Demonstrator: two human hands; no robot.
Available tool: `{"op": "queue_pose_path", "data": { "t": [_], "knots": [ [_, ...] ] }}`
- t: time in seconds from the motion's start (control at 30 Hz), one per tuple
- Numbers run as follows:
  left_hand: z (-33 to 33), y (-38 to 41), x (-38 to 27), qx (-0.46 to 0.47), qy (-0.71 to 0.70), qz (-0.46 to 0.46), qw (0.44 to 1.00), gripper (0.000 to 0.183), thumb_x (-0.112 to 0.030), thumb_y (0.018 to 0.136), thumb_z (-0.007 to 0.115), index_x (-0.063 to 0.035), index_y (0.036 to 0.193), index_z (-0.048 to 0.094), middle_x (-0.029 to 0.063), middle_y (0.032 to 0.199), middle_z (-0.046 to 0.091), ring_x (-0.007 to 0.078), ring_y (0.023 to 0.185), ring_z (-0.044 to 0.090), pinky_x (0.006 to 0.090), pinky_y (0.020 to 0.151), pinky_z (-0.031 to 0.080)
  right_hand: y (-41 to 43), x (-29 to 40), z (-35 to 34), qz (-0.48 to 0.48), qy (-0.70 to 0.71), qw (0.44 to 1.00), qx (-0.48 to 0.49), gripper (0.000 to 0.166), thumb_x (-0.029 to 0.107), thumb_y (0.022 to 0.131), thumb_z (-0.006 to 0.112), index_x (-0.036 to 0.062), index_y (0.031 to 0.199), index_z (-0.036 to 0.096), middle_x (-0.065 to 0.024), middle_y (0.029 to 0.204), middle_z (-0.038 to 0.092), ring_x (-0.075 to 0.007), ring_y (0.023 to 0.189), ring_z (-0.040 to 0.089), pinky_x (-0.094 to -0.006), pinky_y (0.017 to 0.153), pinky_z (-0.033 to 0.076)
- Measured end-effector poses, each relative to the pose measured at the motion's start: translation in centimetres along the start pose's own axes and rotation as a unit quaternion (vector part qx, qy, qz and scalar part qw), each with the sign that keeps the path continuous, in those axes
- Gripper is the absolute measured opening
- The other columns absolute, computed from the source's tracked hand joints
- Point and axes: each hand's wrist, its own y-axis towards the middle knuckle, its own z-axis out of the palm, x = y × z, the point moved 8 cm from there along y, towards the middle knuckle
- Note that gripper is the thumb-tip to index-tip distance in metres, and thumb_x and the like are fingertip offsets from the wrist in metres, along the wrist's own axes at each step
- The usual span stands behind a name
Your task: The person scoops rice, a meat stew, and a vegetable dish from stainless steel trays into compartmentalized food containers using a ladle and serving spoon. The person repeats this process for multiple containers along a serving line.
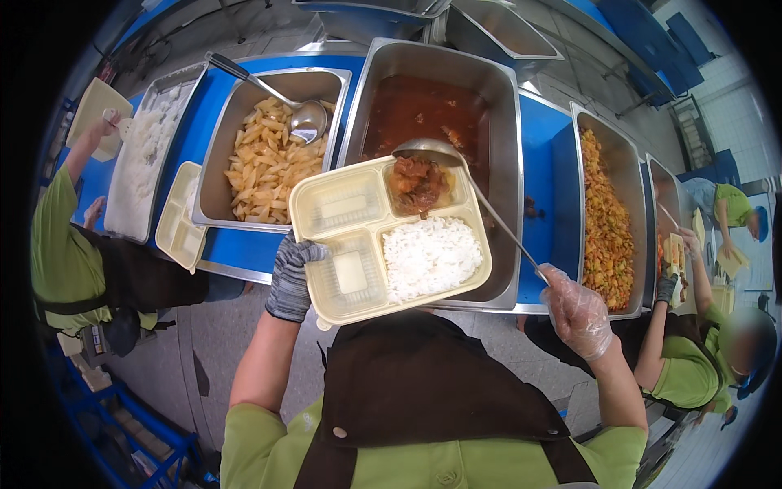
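My left hand (pixel 294 276), in a grey knitted glove, grips the left edge of a cream compartment food tray (pixel 333 235). White rice (pixel 432 257) fills its lower right compartment, and braised meat in sauce (pixel 418 183) lies in the upper right one. The two left compartments hold nothing. In a clear plastic glove, my right hand (pixel 577 312) is closed around the handle of a metal ladle (pixel 431 147). The ladle's bowl is tilted at the meat compartment's top edge. Behind the tray stands a deep steel pan (pixel 507 183) of reddish-brown stew (pixel 421 110).
To the left are a steel pan (pixel 211 183) of cut pale pieces with a serving spoon (pixel 308 119), another compartment tray (pixel 177 226) and a rice pan (pixel 131 208). A chopped vegetable pan (pixel 632 183) stands right. Co-workers (pixel 55 238) (pixel 690 360) work on both sides.
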Motion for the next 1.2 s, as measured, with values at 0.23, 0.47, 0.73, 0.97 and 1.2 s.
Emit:
{"op": "queue_pose_path", "data": {
  "t": [0.23, 0.47, 0.73, 0.97, 1.2],
  "knots": [
    [-2.9, 0.0, -1.5, -0.040, 0.114, 0.054, 0.991, 0.047, -0.010, 0.077, 0.067, 0.0033, 0.121, 0.056, 0.0108, 0.101, 0.067, 0.0213, 0.083, 0.068, 0.0328, 0.077, 0.058, -0.9, -4.0, 2.9, 0.259, 0.474, 0.841, 0.010, 0.030, 0.009, 0.100, 0.051, 0.0013, 0.129, 0.052, 0.0018, 0.074, 0.055, -0.0079, 0.057, 0.051, -0.0236, 0.052, 0.043],
    [-10.4, -3.1, -4.4, -0.098, 0.141, 0.089, 0.981, 0.046, -0.008, 0.074, 0.064, 0.0026, 0.118, 0.056, 0.0084, 0.097, 0.065, 0.0210, 0.082, 0.067, 0.0329, 0.078, 0.058, 3.2, -6.1, 5.3, 0.150, 0.046, 0.987, 0.035, 0.018, 0.009, 0.097, 0.049, -0.0002, 0.113, 0.052, -0.0206, 0.083, 0.061, -0.0395, 0.077, 0.061, -0.0438, 0.068, 0.048],
    [-7.6, -4.8, -5.0, -0.101, 0.060, 0.107, 0.987, 0.066, -0.008, 0.066, 0.066, 0.0031, 0.129, 0.050, 0.0134, 0.109, 0.064, 0.0265, 0.094, 0.065, 0.0379, 0.084, 0.057, 4.4, -7.1, 6.2, 0.160, 0.050, 0.984, 0.058, 0.019, 0.011, 0.097, 0.049, -0.0013, 0.109, 0.056, -0.0235, 0.090, 0.065, -0.0440, 0.088, 0.062, -0.0468, 0.075, 0.049],
    [-9.1, -4.1, -4.0, -0.107, 0.058, 0.089, 0.989, 0.061, -0.007, 0.066, 0.066, 0.0045, 0.124, 0.053, 0.0138, 0.105, 0.065, 0.0272, 0.089, 0.067, 0.0378, 0.081, 0.058, 2.3, -7.2, 5.8, 0.406, 0.364, 0.829, 0.126, 0.029, 0.022, 0.101, 0.049, 0.0010, 0.119, 0.059, -0.0021, 0.063, 0.050, -0.0103, 0.038, 0.043, -0.0256, 0.034, 0.033],
    [-6.5, -1.7, -2.7, -0.089, 0.057, 0.079, 0.991, 0.057, -0.006, 0.068, 0.067, 0.0058, 0.122, 0.054, 0.0148, 0.103, 0.067, 0.0271, 0.086, 0.069, 0.0372, 0.079, 0.060, -0.8, -3.9, 1.6, 0.351, 0.539, 0.764, 0.060, 0.031, 0.024, 0.100, 0.053, -0.0012, 0.117, 0.060, 0.0027, 0.058, 0.045, -0.0027, 0.036, 0.034, -0.0173, 0.033, 0.026]
  ]
}}
